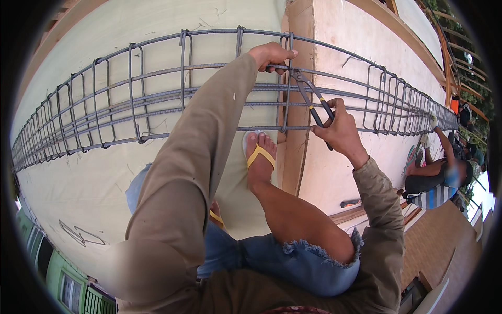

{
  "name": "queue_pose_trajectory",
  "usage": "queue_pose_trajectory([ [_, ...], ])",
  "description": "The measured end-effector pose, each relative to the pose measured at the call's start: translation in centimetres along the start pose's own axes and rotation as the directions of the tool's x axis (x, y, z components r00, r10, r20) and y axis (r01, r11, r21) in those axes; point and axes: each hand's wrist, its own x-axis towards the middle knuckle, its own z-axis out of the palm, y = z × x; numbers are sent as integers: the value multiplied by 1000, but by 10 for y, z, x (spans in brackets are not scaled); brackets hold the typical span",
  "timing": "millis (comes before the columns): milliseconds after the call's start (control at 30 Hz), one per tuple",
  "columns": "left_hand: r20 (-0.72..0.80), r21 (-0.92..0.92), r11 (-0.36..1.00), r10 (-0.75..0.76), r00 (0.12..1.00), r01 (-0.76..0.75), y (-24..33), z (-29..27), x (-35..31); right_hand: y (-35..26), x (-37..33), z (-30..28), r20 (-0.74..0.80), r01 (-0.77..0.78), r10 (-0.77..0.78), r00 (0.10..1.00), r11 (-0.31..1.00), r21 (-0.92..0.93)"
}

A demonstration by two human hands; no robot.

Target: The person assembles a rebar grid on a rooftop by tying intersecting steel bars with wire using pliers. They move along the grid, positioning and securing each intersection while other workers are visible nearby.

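A long rebar cage (pixel 183 67) of ribbed bars and square stirrups runs across in front of me. My left hand (pixel 273 56) is closed around the cage near a stirrup (pixel 288 99), its thumb pointing right; exactly which bar lies in the fingers is partly hidden. In my right hand (pixel 341 128) are end-cutting pincers (pixel 312 93) with black and yellow handles, held from below right. Their jaws rest at the crossing of that stirrup and a long bar, just below my left fingers. Whether the jaws grip tie wire is too small to tell.
Pale sheeting (pixel 219 15) and plywood (pixel 340 167) lie under the cage, with a timber beam (pixel 298 104) between them. Bent wires (pixel 81 234) lie at left. A dark-handled tool (pixel 350 202) lies at right. Farther right, another person (pixel 436 175) reaches to the cage. My sandalled foot (pixel 260 157) stands close by.
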Motion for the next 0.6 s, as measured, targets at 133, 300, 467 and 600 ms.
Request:
queue_pose_trajectory([
  [133, 6, 32, 999, -11, 1000, 11, 0, 2, 4, 9, 12, -37, -93, 155, -440, 893, 496, -854],
  [300, 12, 7, 1000, -2, 1000, 2, 0, 4, 2, 14, 54, -61, 175, 303, -264, 948, 595, -744],
  [467, 21, -1, 1000, -29, 999, 29, -2, 1, 1, 16, 49, -62, 561, -445, 218, 799, 842, 305],
  [600, 19, -4, 1000, -16, 1000, 16, 3, 4, -2, 18, 50, -65, 545, -256, 134, 827, 954, 154],
])
